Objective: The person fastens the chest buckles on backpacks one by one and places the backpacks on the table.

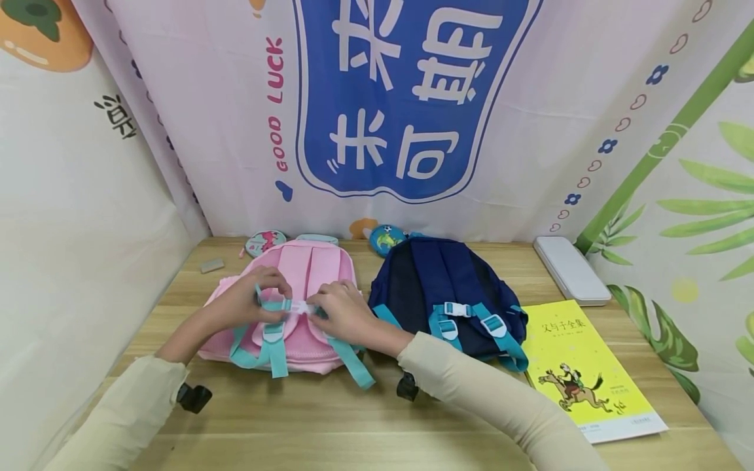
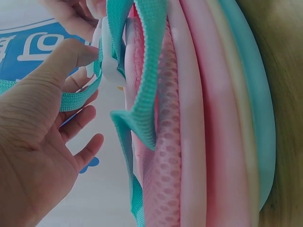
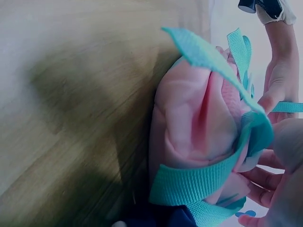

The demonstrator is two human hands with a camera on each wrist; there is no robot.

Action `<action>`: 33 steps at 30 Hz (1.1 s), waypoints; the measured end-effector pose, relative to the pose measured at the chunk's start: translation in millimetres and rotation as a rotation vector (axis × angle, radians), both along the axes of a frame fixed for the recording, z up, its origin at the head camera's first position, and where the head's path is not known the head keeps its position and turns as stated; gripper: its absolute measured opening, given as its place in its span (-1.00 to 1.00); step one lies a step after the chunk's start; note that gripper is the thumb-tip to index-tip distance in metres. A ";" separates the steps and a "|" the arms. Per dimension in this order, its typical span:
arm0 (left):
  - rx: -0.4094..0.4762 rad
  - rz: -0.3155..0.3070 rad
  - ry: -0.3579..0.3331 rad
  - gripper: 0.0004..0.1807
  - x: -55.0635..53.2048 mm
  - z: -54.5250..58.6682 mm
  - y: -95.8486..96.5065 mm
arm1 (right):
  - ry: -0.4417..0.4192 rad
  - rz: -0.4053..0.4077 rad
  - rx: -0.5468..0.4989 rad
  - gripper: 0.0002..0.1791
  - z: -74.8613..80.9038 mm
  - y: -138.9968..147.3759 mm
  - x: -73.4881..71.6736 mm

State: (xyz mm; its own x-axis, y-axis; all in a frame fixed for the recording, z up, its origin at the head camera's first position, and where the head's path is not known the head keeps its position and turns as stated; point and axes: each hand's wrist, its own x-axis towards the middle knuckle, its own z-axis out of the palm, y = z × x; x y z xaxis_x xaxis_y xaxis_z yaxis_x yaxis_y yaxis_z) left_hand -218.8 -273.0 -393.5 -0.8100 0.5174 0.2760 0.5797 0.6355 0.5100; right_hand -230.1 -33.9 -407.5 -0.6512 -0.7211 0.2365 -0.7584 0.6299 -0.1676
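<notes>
A pink backpack (image 1: 283,353) lies on the table with its shoulder straps facing up. A teal chest strap with a white plastic buckle (image 1: 302,307) crosses the straps. My left hand (image 1: 250,297) pinches the teal webbing (image 2: 78,100) beside the buckle, thumb against fingers, the other fingers loosely bent. From the other side my right hand (image 1: 347,314) pinches the buckle's right end; its fingertips partly cover it. Whether the buckle halves are joined cannot be told. Teal strap ends (image 3: 194,182) hang loose at the bag's bottom.
Right of the pink bag lies a navy backpack (image 1: 421,288) with a fastened white buckle. A yellow book (image 1: 565,347) and a white case (image 1: 571,271) are farther right. Round pouches (image 1: 385,240) sit behind the bags; a small grey block (image 1: 212,265) lies at left.
</notes>
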 end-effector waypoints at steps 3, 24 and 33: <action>0.010 -0.007 0.019 -0.71 1.0 -0.2 -0.1 | 0.029 0.017 0.020 -0.69 -0.2 0.6 0.2; -0.021 0.056 0.119 -0.69 5.1 -4.5 4.3 | 0.173 0.049 0.027 -0.72 -3.3 1.1 1.6; -0.012 0.043 0.109 -0.68 5.9 -3.1 5.7 | 0.160 0.055 0.002 -0.72 -3.0 0.8 3.2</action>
